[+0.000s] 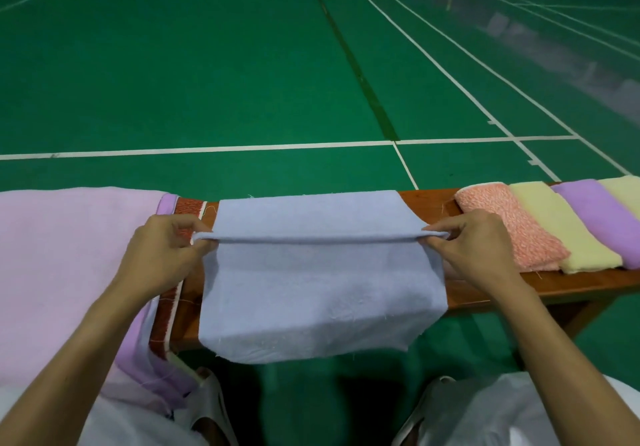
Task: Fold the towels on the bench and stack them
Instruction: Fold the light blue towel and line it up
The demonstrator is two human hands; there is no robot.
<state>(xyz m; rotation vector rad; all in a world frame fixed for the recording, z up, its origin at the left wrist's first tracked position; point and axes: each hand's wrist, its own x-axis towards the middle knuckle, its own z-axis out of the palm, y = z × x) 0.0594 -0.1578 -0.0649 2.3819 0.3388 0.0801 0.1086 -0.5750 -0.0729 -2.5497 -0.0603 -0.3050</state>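
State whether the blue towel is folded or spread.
Mid-fold: left hand and right hand pinch a raised crease across the blue towel; its near part overhangs the bench.

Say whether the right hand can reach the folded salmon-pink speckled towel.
Probably yes: the right hand is beside the folded salmon-pink speckled towel, nothing between, but it pinches the pale blue towel.

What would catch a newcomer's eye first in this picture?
The pale blue towel draped across the middle of the wooden bench, with the left hand and right hand each pinching one end of a raised fold. To the right lies a row of folded towels, coral, yellow and purple; to the left, a big pink towel. Behind spreads a green court floor with white lines.
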